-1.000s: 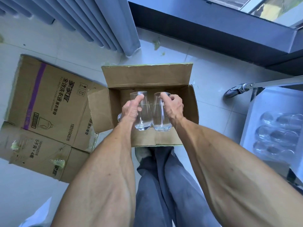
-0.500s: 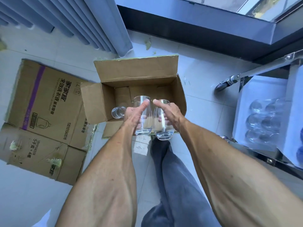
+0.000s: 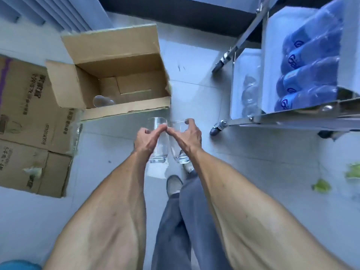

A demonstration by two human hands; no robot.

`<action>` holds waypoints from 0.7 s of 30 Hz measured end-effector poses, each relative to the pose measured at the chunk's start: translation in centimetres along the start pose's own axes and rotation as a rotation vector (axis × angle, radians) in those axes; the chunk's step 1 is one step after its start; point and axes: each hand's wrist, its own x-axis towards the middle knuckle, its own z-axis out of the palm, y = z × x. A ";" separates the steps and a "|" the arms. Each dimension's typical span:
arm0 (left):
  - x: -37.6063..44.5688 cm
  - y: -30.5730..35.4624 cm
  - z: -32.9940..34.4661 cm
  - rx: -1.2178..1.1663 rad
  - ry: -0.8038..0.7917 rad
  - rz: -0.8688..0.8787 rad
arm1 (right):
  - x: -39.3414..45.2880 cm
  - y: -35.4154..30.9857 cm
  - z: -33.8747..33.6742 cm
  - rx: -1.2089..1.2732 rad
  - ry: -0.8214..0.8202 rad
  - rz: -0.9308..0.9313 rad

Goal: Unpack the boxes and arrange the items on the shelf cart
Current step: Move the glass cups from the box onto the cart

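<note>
Two clear drinking glasses [image 3: 158,141], one gripped upright in each of the left [image 3: 149,138] and right [image 3: 188,136] hands, likely headed for the steel shelf cart [image 3: 292,117], right of the open cardboard box [image 3: 116,75].

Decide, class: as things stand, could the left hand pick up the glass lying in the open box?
Probably not yet. The left hand already grips a glass, so its grip is taken. The box is open on top, leaving the lying glass uncovered.
</note>
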 end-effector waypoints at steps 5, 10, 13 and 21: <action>-6.4 -2.1 8.4 0.051 -0.029 -0.053 | -2.8 7.8 -6.0 -0.153 0.142 0.055; -12.5 -4.4 17.5 0.151 -0.023 -0.034 | -3.5 16.6 -12.7 -0.254 0.242 0.046; -14.8 -6.1 23.2 0.171 0.012 0.009 | -3.5 21.8 -16.5 -0.232 0.274 0.037; -19.9 -9.9 38.0 0.155 0.168 0.082 | -2.7 35.1 -27.8 -0.167 0.256 -0.018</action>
